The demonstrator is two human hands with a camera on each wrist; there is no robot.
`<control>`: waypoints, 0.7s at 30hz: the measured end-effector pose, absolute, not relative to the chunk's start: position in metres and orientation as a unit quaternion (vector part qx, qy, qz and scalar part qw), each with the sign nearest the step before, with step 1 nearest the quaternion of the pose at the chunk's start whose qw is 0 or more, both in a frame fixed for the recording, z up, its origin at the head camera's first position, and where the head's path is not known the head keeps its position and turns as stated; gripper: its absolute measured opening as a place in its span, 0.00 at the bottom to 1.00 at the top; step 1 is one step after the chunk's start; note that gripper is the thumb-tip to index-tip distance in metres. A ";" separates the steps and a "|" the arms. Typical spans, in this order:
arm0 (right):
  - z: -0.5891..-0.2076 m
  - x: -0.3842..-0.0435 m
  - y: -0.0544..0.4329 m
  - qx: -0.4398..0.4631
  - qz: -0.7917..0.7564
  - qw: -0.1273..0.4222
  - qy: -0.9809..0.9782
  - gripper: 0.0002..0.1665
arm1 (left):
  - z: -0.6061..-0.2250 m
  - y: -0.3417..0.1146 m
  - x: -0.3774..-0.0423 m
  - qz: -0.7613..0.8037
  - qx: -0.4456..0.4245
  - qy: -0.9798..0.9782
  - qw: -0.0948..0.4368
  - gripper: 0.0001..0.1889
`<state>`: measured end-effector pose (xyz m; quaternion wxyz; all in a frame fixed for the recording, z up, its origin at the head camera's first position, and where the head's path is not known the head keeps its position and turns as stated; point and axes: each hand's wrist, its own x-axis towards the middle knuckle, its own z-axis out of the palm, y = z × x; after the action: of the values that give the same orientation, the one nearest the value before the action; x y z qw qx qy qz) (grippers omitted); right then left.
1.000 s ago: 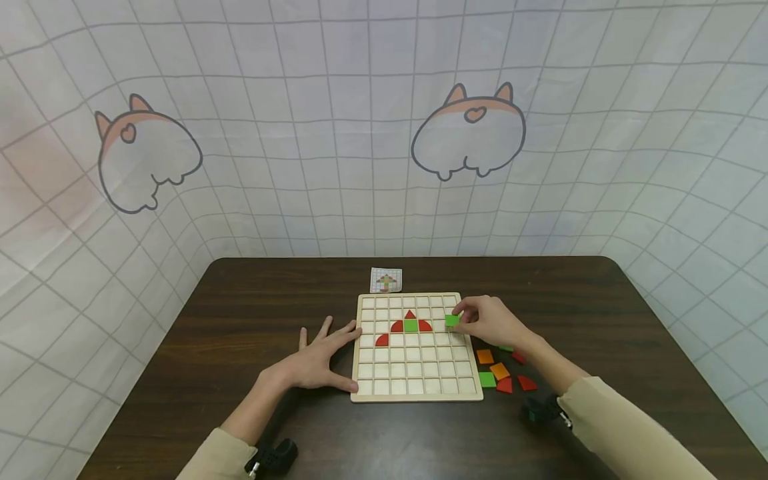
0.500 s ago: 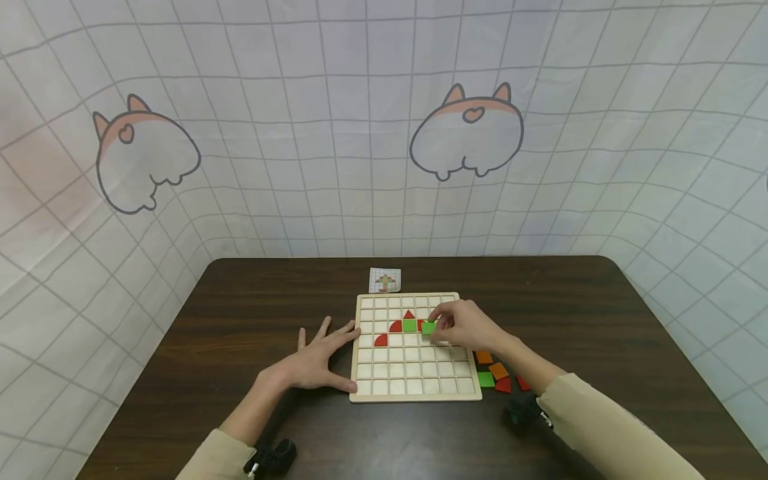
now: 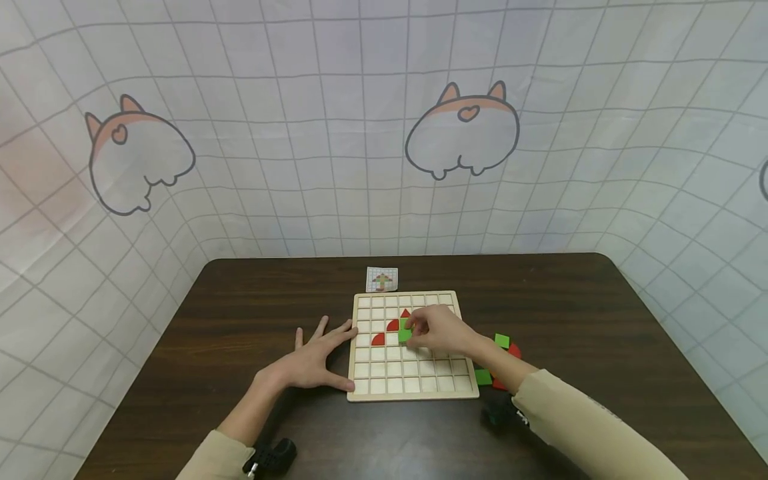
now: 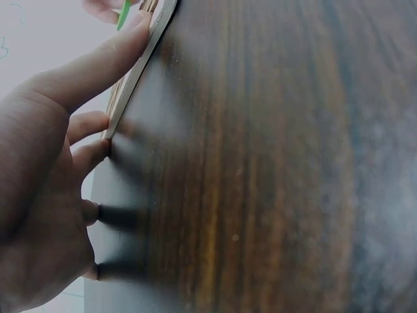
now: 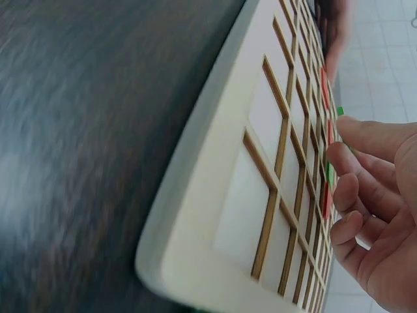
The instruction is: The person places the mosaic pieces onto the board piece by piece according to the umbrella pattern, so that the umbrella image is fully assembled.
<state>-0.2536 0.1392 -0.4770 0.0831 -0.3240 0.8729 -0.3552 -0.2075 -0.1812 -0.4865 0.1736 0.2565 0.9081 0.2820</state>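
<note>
A wooden grid board (image 3: 414, 398) lies on the dark table. My left hand (image 3: 309, 363) has its fingers spread, with thumb and fingertips at the board's left edge. My right hand (image 3: 441, 330) pinches a green square tile (image 3: 404, 337) between thumb and fingers, over the cells just below the tile pattern. In the left wrist view that green tile (image 4: 124, 14) shows edge-on. On the board sit a red triangle (image 3: 405, 313) and red quarter-round tiles, one (image 3: 393, 325) left of centre and another (image 3: 378, 339) lower left. My right hand hides part of the pattern in the head view.
A small printed pattern card (image 3: 382, 279) lies behind the board. To the board's right are loose tiles, among them a green square (image 3: 501, 341), a red piece (image 3: 514, 351) and another green square (image 3: 483, 377); my right forearm covers some. A white gridded curtain (image 3: 336, 167) surrounds the table.
My right hand has carried the green tile leftward from the board's right edge to its middle columns. My left hand stays at the board's left edge.
</note>
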 end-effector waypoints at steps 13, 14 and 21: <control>-0.480 -0.252 0.119 -0.319 -0.317 0.071 0.890 0.11 | -0.488 -0.182 -0.207 0.277 0.260 0.910 0.168 0.53; -0.480 -0.252 0.118 -0.319 -0.314 0.070 0.891 0.10 | -0.487 -0.181 -0.207 0.278 0.261 0.909 0.168 0.53; -0.483 -0.253 0.114 -0.314 -0.312 0.075 0.894 0.11 | -0.488 -0.182 -0.207 0.276 0.261 0.909 0.171 0.53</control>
<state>-0.2529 0.1140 -0.4831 0.0755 -0.3135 0.8935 -0.3124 -0.2068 -0.1818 -0.4883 0.1708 0.2610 0.9091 0.2763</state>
